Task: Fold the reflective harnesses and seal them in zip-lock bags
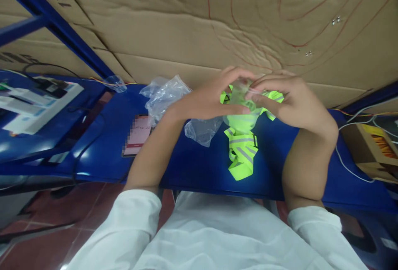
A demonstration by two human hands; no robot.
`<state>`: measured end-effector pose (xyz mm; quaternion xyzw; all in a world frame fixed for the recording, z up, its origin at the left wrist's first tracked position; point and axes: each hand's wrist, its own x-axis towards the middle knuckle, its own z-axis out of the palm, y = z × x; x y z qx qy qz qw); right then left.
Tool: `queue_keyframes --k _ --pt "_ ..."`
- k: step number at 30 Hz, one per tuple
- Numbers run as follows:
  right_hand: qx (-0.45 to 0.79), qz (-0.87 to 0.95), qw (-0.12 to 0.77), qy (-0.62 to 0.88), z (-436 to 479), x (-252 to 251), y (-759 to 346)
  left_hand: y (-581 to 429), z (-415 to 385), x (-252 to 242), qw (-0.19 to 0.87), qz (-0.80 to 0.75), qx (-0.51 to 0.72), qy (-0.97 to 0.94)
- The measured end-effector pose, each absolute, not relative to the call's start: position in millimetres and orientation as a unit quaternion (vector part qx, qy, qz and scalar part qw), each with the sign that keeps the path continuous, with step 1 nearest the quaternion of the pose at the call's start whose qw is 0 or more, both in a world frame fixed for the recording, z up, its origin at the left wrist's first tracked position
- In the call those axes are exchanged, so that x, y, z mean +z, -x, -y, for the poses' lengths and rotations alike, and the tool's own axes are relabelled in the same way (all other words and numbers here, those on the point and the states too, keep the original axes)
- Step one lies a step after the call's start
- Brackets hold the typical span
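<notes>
My left hand [211,96] curves around a small clear plastic bag [241,120], thumb in front and fingers behind. On the bag's upper edge, the fingers and thumb of my right hand [289,94] are closed together. Bright yellow-green shows through the film. A folded fluorescent yellow reflective strap [244,160] with grey stripes and a black buckle lies on the blue table [199,170] just below the bag. More of the yellow material pokes out behind my right hand. Whether it joins the strap in front is hidden by my hands and the bag.
Crumpled clear plastic bags [169,98] lie left of my hands, near a phone-like device [139,135] with a lit screen. A clear cup [115,83] and a white power strip [43,108] are farther left. Cardboard [161,38] rises behind; an open box [370,150] and white cable stand right.
</notes>
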<state>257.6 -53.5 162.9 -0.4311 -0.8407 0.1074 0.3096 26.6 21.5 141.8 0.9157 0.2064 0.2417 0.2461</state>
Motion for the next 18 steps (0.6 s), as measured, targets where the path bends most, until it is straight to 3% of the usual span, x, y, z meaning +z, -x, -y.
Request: queue_keyframes --k 4,12,18 --pt "0.118 0.85 0.24 0.454 53.7 161.4 -264.6 -12.0 -38.7 142.6 0.227 -0.197 0.196 -0.933" --pt "0.126 0.821 0.267 0.489 51.6 162.1 -258.4 5.2 -38.0 149.2 0.167 -0.222 0.19 -0.942" --pt "0.156 0.834 0.223 0.48 40.9 144.8 -255.0 11.3 -26.0 163.2 0.113 -0.263 0.22 -0.933"
